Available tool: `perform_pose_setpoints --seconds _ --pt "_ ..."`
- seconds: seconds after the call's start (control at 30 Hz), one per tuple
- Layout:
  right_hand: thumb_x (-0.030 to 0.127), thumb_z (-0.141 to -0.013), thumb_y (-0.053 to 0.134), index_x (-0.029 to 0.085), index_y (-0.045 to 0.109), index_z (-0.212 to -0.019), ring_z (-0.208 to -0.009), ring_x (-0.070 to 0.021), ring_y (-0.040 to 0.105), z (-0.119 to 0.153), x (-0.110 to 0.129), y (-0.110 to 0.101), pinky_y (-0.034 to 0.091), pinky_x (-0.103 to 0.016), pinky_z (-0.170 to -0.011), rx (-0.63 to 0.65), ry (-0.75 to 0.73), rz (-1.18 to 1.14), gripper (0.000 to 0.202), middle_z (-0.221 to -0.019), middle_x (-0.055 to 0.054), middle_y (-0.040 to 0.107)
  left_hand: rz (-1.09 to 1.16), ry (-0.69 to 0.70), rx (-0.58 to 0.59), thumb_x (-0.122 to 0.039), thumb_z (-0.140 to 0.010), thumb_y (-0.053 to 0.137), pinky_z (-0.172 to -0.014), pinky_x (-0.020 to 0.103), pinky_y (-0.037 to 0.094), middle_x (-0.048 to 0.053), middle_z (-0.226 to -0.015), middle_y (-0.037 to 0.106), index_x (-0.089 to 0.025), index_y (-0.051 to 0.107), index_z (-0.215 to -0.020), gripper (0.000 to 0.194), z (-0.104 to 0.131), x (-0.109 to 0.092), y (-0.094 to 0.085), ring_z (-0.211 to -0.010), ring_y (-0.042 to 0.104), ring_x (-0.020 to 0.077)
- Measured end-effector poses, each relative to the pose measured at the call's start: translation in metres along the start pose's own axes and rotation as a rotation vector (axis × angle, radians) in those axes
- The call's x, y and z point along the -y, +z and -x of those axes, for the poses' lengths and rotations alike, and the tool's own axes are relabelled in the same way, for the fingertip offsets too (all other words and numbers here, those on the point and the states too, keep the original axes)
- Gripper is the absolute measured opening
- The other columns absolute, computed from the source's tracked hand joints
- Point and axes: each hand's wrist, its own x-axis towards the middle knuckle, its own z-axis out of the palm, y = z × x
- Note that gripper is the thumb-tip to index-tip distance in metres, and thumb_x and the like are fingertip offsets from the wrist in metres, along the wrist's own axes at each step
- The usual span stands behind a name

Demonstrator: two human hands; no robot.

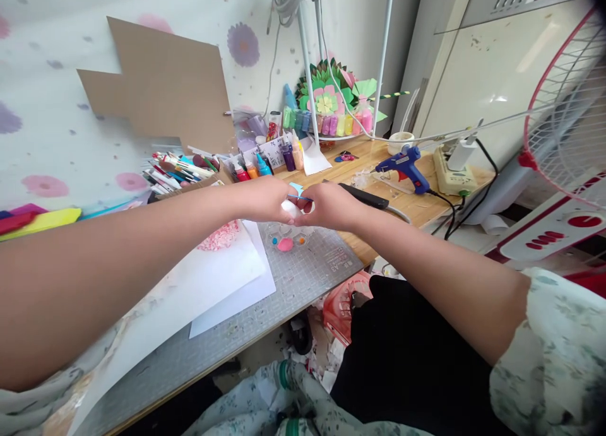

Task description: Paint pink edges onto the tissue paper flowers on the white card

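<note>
My left hand (272, 199) and my right hand (331, 206) meet above the far part of the grey cutting mat (303, 272), both with curled fingers. A small white piece (288, 207) shows against my left fingers and thumb; its full shape is hidden. A thin blue stick (300, 198) runs across the gap towards my right fingertips, which are closed on its end. Just below the hands lies a clear paint palette (303, 239) with pink, blue and orange paint. White paper (237, 265) with pink bits (218, 236) lies under my left forearm.
Behind the hands stand paint bottles (262, 164) and a box of brushes and pens (180, 171). To the right are a blue glue gun (404, 169), a power strip (454, 169) and a fan (568, 108). A pink basket (338, 303) sits below the table edge.
</note>
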Motion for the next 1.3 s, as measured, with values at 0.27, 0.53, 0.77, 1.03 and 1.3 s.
perform_pose_setpoints --seconds 0.27,0.53,0.77,1.03,1.3 --pt "0.046 -0.094 0.06 0.016 0.064 -0.113 -0.099 -0.0194 0.066 -0.003 0.011 0.012 0.056 -0.042 -0.088 -0.029 0.044 0.017 0.036 -0.111 -0.007 0.067 0.207 -0.228 0.019 -0.041 -0.081 0.06 -0.057 0.023 0.049 0.006 -0.096 0.077 -0.019 0.065 -0.108 0.035 -0.001 -0.013 -0.002 -0.076 0.074 0.0197" --pt "0.046 -0.094 0.06 0.016 0.063 -0.113 -0.096 -0.0184 0.066 -0.005 0.007 0.018 0.057 -0.04 -0.085 -0.021 0.061 0.006 0.036 -0.109 -0.007 0.067 0.27 -0.196 0.067 -0.026 -0.076 0.063 -0.056 0.026 0.047 0.0 -0.075 0.074 -0.021 0.066 -0.101 0.025 0.002 -0.011 -0.004 -0.067 0.07 0.0185" --pt "0.048 -0.093 0.061 0.015 0.065 -0.104 -0.088 -0.0165 0.066 -0.009 0.002 0.022 0.057 -0.038 -0.081 0.0 0.032 -0.012 0.035 -0.099 -0.005 0.068 0.29 -0.21 0.087 -0.031 -0.078 0.062 -0.059 0.026 0.048 0.0 -0.075 0.074 -0.021 0.065 -0.101 0.025 0.0 -0.007 0.003 -0.07 0.071 0.0191" --pt "0.055 -0.081 0.071 0.017 0.067 -0.092 -0.077 -0.0165 0.061 -0.011 0.004 0.025 0.046 -0.031 -0.069 -0.046 0.011 -0.083 0.04 -0.086 -0.004 0.069 0.044 -0.17 0.005 -0.038 -0.075 0.069 -0.064 0.029 0.041 0.003 -0.081 0.069 -0.019 0.066 -0.088 0.023 0.0 -0.006 0.005 -0.083 0.067 0.0246" --pt "0.043 -0.077 0.074 0.017 0.07 -0.088 -0.074 -0.0175 0.058 -0.009 0.007 0.021 0.031 -0.029 -0.062 -0.066 0.02 -0.133 0.029 -0.081 -0.005 0.069 0.015 -0.147 -0.045 -0.037 -0.081 0.063 -0.067 0.03 0.036 0.003 -0.078 0.067 -0.013 0.069 -0.089 0.026 0.002 -0.009 0.01 -0.081 0.063 0.0218"
